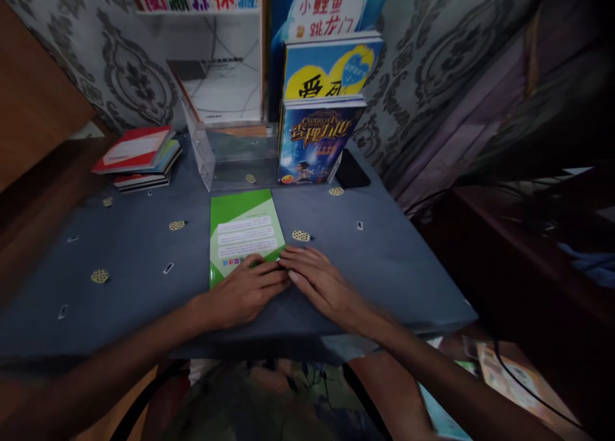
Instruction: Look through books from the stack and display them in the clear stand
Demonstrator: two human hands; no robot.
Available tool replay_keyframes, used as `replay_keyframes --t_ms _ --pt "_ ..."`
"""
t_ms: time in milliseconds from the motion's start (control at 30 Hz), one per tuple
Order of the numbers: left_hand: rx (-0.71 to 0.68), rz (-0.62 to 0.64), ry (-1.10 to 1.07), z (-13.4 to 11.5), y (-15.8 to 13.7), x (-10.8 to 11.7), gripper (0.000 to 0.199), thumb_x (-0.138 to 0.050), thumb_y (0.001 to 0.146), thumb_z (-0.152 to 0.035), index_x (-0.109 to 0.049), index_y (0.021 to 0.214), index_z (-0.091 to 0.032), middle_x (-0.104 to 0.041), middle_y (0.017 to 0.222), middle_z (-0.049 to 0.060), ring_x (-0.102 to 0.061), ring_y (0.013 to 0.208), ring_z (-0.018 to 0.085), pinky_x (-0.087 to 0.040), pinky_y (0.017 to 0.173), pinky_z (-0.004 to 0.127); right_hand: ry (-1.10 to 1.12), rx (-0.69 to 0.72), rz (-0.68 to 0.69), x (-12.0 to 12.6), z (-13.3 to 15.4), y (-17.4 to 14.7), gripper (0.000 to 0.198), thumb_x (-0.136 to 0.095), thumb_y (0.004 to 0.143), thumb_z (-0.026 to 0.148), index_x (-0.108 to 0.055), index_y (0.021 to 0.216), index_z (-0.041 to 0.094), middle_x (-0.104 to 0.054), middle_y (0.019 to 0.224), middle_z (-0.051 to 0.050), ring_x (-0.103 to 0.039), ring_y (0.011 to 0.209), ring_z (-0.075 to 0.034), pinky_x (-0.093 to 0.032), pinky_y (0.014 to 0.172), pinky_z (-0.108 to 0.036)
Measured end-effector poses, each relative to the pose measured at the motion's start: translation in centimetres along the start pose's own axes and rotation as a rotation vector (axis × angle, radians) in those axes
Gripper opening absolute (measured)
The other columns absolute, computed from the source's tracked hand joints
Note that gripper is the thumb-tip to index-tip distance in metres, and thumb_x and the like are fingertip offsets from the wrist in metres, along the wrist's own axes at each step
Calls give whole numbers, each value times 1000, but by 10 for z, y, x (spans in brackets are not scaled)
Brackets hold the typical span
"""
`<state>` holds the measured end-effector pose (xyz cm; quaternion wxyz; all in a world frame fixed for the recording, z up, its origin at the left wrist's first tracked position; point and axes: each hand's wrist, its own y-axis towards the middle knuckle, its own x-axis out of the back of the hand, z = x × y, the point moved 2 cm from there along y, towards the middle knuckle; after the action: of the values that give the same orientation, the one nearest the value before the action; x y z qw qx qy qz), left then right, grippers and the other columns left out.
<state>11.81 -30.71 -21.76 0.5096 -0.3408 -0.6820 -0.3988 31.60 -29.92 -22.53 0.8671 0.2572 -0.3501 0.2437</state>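
Observation:
A green book (pixel 243 205) lies flat near the middle of the table, with pale text panels facing up. My left hand (pixel 247 293) rests over its lower edge and covers the lower right corner, fingers stretched to the right. From the other side my right hand (pixel 324 287) lies with its fingers extended, tips meeting those of my left hand beside the book's corner. Neither hand shows anything gripped, though the undersides of the fingers are hidden.
A clear acrylic rack (pixel 230 172) stands at the back, holding upright books, including a blue one (pixel 312 140) in front. A stack of books (pixel 139 156) lies left of it. A black phone-like slab (pixel 354 168) lies at the right. The blue tablecloth (pixel 384 274) has pineapple prints.

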Motion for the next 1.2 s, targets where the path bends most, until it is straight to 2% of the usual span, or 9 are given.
replay_keyframes --t_ms 100,233,400,533,700,833,1000,1100,1200 --pt "21 -12 -30 0 -2 -2 48 -44 93 -8 -50 140 -18 -69 124 9 -56 124 25 -32 109 46 -49 73 99 -8 -4 37 45 -32 106 36 -57 139 18 -59 143 -12 -44 142 -23 -26 121 -55" --pt "41 12 -98 2 -5 -4 49 -41 94 -8 -48 142 -17 -62 140 9 -50 134 25 -29 111 45 -165 92 204 -19 -28 91 48 -33 105 33 -48 146 13 -45 154 -16 -34 148 -24 -20 122 -54" --pt "73 50 -141 2 -5 -4 53 -39 94 -7 -44 145 -18 -57 145 9 -44 141 23 -29 112 46 -320 -28 182 -18 -62 143 50 -34 104 33 -42 150 15 -36 159 -14 -28 150 -25 -18 122 -56" --pt "126 35 -83 -3 -7 -2 48 -39 96 -10 -47 143 -20 -57 145 9 -45 140 22 -31 114 47 -405 -73 140 -19 -67 157 52 -35 102 32 -41 151 16 -35 160 -12 -29 150 -23 -20 122 -53" --pt "267 5 76 -19 -23 2 42 -46 101 -31 -48 142 -19 -54 147 12 -43 142 29 -29 115 56 -440 -44 124 -27 -52 139 54 -37 101 34 -41 151 15 -39 158 -14 -30 149 -25 -20 122 -53" --pt "211 78 116 -51 -44 -6 54 -52 99 -42 -42 147 -20 -52 149 12 -41 142 30 -32 114 56 -422 -7 143 -33 -26 103 58 -37 101 39 -38 153 12 -37 158 -16 -30 149 -27 -19 122 -57" --pt "245 134 331 -94 -71 -15 60 -60 94 -25 -40 149 -34 -52 149 12 -52 133 38 -39 104 60 -363 -3 159 -38 6 58 60 -40 101 44 -40 152 12 -37 158 -16 -29 150 -28 -17 122 -58" --pt "199 137 384 -112 -79 14 53 -58 91 -22 -49 143 -24 -62 137 13 -60 121 36 -46 97 51 -262 14 168 -34 15 40 55 -38 102 45 -47 148 16 -41 156 -15 -33 148 -27 -18 122 -59" --pt "177 94 345 -117 -79 73 38 -49 95 -20 -57 132 -18 -70 125 9 -65 110 26 -49 91 37 -51 26 166 -24 14 25 51 -31 104 47 -59 138 21 -54 148 -11 -44 142 -27 -20 121 -61"
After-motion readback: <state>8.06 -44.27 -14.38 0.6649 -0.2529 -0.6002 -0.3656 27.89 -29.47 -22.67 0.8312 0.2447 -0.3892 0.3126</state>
